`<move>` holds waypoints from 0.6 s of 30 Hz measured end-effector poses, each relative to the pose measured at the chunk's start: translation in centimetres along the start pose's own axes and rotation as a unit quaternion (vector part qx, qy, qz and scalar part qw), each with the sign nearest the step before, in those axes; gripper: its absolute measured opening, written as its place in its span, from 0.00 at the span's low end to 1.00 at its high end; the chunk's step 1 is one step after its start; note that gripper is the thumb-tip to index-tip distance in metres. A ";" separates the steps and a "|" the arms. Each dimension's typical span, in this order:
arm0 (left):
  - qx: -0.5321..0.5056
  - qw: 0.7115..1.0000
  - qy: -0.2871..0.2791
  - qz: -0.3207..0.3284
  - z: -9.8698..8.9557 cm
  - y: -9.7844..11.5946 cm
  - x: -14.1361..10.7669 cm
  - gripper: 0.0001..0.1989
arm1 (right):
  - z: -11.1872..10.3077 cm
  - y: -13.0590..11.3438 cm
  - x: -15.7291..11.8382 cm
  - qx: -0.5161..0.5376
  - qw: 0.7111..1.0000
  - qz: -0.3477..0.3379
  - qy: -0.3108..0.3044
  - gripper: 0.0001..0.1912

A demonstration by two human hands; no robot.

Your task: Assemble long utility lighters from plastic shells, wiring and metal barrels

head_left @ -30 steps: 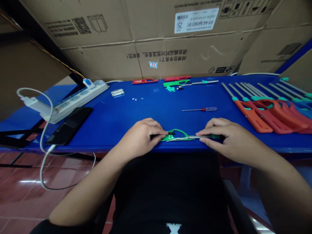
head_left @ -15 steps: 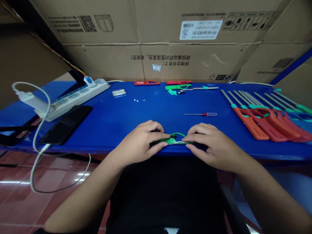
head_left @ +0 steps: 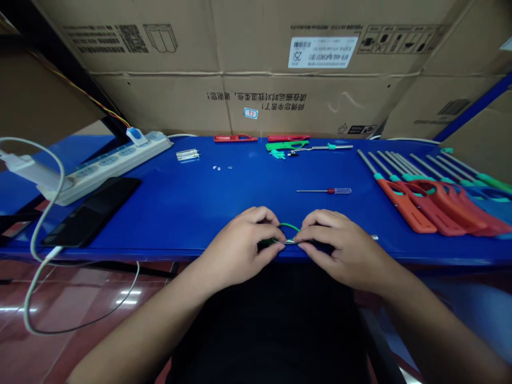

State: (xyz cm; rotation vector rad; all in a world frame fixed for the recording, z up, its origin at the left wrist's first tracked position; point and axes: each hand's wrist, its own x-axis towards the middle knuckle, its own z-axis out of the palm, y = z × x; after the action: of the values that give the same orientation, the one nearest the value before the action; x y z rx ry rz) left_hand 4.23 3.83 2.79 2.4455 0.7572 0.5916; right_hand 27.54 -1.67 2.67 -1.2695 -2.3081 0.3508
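At the table's front edge, my left hand (head_left: 250,242) and my right hand (head_left: 334,242) face each other over a green lighter shell (head_left: 290,226). Both have thumb and fingers pinched on it, close together at its middle. Only the shell's curved green rim and a short pale strip between the fingertips show; the rest is hidden by the fingers. A metal end (head_left: 374,237) sticks out to the right behind my right hand. Beyond the hands lies a screwdriver (head_left: 340,191) with a clear purple and red handle.
Assembled lighters (head_left: 418,208) lie at the right. Red shells (head_left: 236,138), a green shell (head_left: 288,145) and a metal tube (head_left: 332,147) lie along the back. A power strip (head_left: 116,160) and black phone (head_left: 94,210) are left; cardboard (head_left: 168,101) stands behind.
My hands have moved closer together over the green shell, covering the black part and white wires that showed before. The metal end now shows right of my right hand. The view has shifted slightly.
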 end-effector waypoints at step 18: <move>-0.014 0.999 0.020 0.031 -0.3 0.3 0.0 0.05 | 0.4 0.1 0.5 0.026 1.000 -0.006 0.011 0.03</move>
State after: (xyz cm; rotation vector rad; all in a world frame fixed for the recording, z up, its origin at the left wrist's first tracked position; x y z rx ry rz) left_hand 4.13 3.73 3.20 2.4455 0.6872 0.6710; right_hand 27.17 -1.25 2.43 -1.2271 -2.2733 0.3886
